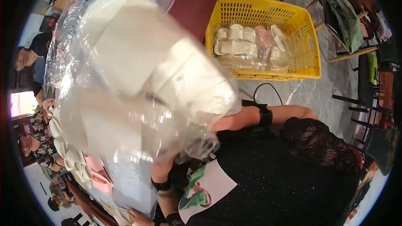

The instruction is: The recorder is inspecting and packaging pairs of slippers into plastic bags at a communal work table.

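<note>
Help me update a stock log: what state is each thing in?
Bagged white slippers: raised, blurred
Left hand: at the bag, fingers hidden
Right hand: mostly hidden, grip unclear
Yellow basket: open-topped, partly filled
Basket's slippers: bagged, white and pink
Pink slippers: on the table
Green cloth: draped

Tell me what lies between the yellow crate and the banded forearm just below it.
A curved black cable on the grey marbled floor, as the head view shows.
</note>
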A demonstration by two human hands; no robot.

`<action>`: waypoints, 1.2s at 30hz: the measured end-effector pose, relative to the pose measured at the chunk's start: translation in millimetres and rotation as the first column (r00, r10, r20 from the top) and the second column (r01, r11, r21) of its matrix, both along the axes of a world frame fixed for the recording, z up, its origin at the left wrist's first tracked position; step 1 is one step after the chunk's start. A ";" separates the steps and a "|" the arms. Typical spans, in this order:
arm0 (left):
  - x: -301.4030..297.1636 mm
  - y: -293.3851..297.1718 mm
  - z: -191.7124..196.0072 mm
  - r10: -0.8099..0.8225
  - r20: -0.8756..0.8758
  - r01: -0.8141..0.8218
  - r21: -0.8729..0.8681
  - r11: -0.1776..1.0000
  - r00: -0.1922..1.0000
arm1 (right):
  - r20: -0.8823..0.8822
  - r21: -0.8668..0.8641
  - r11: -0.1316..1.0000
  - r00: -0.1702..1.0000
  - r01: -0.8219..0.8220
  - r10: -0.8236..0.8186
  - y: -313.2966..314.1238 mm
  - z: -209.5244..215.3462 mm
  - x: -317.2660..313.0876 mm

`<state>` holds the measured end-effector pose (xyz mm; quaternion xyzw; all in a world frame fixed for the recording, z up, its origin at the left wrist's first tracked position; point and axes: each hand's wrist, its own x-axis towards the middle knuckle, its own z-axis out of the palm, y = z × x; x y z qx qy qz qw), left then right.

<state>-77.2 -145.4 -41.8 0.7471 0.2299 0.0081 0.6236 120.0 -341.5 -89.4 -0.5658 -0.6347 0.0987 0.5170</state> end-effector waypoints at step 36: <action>-1.1 5.3 -19.4 0.031 -0.180 -0.041 -0.049 0.998 0.983 | -0.697 -0.665 0.745 0.310 0.057 -0.646 -42.3 -148.1 140.4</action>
